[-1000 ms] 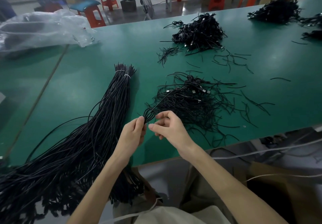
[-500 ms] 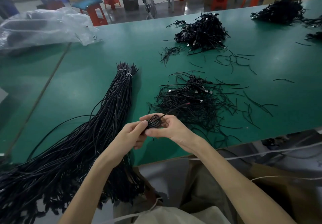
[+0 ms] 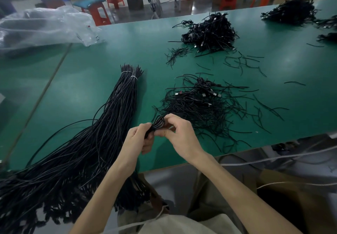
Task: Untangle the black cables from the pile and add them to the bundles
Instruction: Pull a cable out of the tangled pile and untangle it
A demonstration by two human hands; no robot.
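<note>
Small looped black cable (image 3: 157,123) between both hands' fingers (image 3: 144,127).

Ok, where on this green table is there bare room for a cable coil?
Widest bare table lies left, between the plastic bag and the tied bundle. Another patch sits between the bundle's tips and the far pile. Crowded: around the near pile and the loose strands beyond it.
</note>
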